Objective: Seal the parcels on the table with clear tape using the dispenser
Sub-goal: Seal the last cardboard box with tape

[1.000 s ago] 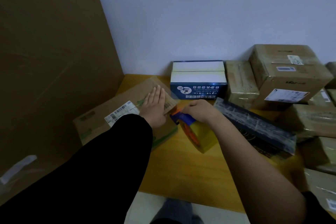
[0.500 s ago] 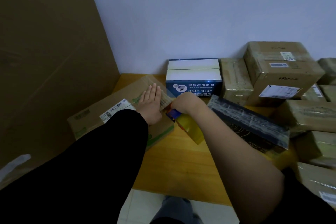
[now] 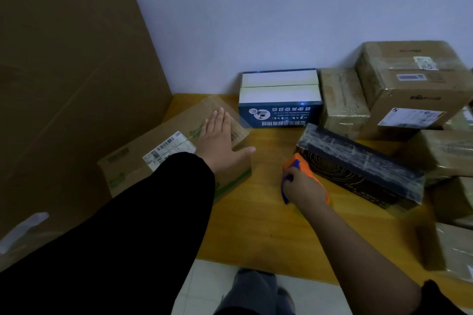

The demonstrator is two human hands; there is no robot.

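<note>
A brown cardboard parcel (image 3: 143,158) with a white barcode label lies at the table's left. My left hand (image 3: 220,143) lies flat on its top, fingers straight, thumb out over the right edge. My right hand (image 3: 304,190) grips the orange and blue tape dispenser (image 3: 298,163) low over the wooden table (image 3: 256,233), to the right of that parcel and apart from it. The dispenser touches or nearly touches the near left corner of a black parcel (image 3: 358,169) wrapped in clear tape. Most of the dispenser is hidden by my fingers.
A blue and white box (image 3: 280,107) stands against the wall. Several brown taped parcels (image 3: 409,89) are stacked at the back right and along the right edge. A large cardboard sheet (image 3: 64,84) leans at the left. Tiled floor and a person's leg show below the table's front edge.
My right hand has pulled the dispenser away from the brown parcel's right end, down and to the right beside the black parcel. My left hand stays flat on the parcel.
</note>
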